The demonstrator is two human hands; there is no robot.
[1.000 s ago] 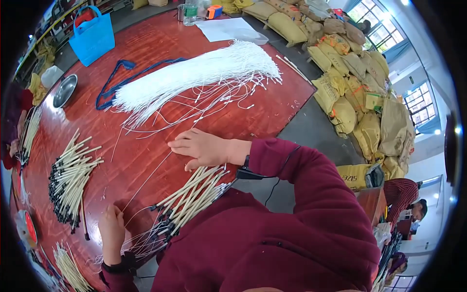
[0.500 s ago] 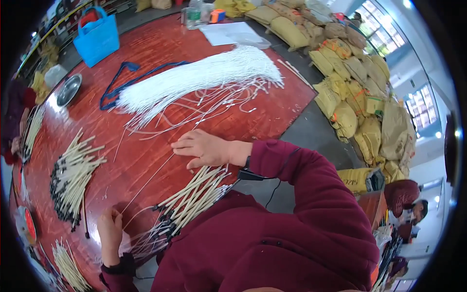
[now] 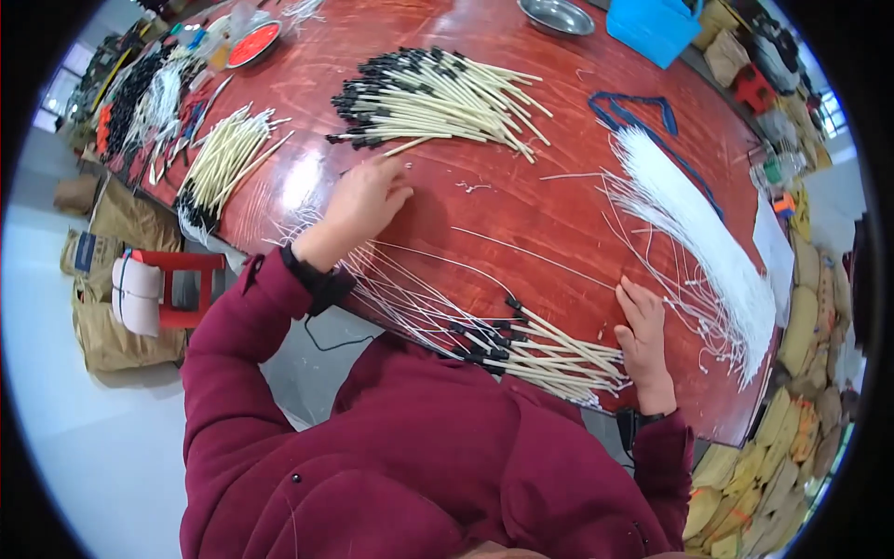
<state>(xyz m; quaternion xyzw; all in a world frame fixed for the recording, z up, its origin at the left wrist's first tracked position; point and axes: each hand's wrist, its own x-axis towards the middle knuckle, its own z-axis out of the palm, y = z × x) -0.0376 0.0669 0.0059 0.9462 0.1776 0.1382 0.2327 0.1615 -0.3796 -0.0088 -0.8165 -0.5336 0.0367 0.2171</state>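
Note:
My left hand point(image 3: 358, 207) is at the near edge of a pile of cream sticks with black ends point(image 3: 438, 102). Its curled fingers close on a single cream stick point(image 3: 419, 143), whose near end they hide. A thin white string point(image 3: 531, 252) stretches across the red table to the fingertips of my right hand point(image 3: 644, 337). That hand rests with fingers straight and thumb apart, touching the string's end. Between my hands, against the table's near edge, lies a bundle of cream sticks point(image 3: 559, 359) with black joints and white strings point(image 3: 410, 289) trailing left from them.
A thick sheaf of white strings point(image 3: 694, 238) lies at the right, beside a blue strap point(image 3: 643, 102). Farther off are a metal bowl point(image 3: 557, 16) and a blue bag point(image 3: 652, 28). Another stick bundle point(image 3: 237, 154) and a red-filled dish point(image 3: 253, 44) stand left. A red stool point(image 3: 191, 284) is below.
My view has swung left. My left hand has let go of the string's other end, which now lies on the table, and has reached to the stick pile.

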